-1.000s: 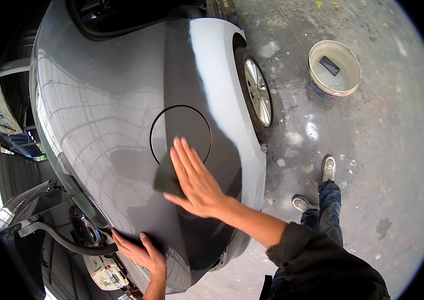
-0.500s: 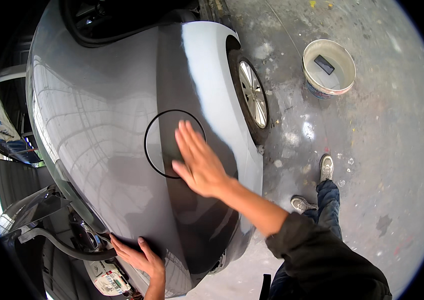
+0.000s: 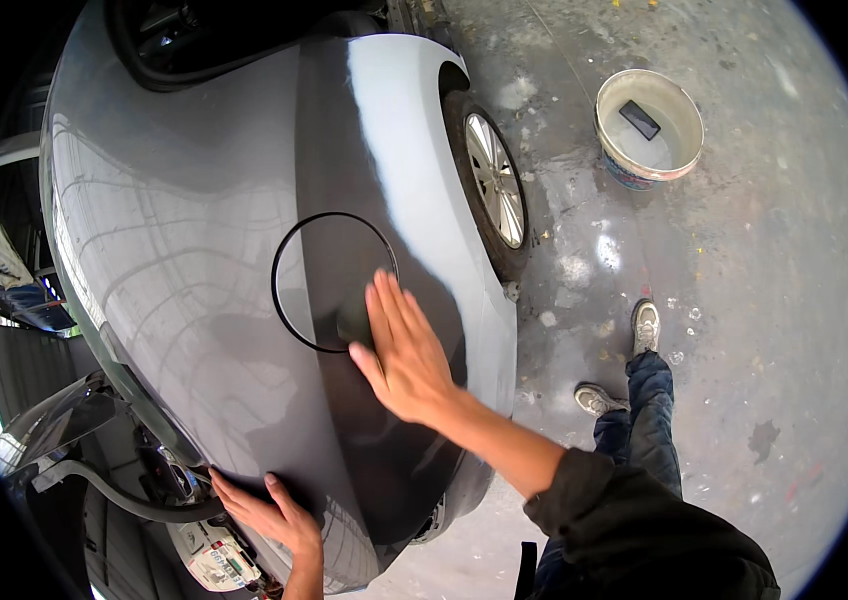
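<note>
A grey car's rear side panel [image 3: 204,240] stretches across the middle, with a pale, whitish band [image 3: 424,200] along the wheel arch. Set into the panel is a round fuel door [image 3: 329,255] with a dark gap around it. My right hand [image 3: 407,350] lies flat at the lower right of this door, fingers stretched out and overlapping its rim. Beside the fingers is a dark patch; I cannot tell whether it is a reflection or something under the palm. Lower left, my left hand [image 3: 274,510] rests open on the panel near its edge, thumb apart.
A whitish bucket [image 3: 684,165] of cloudy water stands on the stained concrete floor [image 3: 744,330], a dark rectangular thing [image 3: 640,120] inside it. The car's wheel [image 3: 494,180] is to the right of the panel. My shoes [image 3: 646,325] are on the floor at right.
My right hand has slid toward the lower right across the fuel door, from its middle to its rim. My left hand stays in place, and the view has shifted slightly.
</note>
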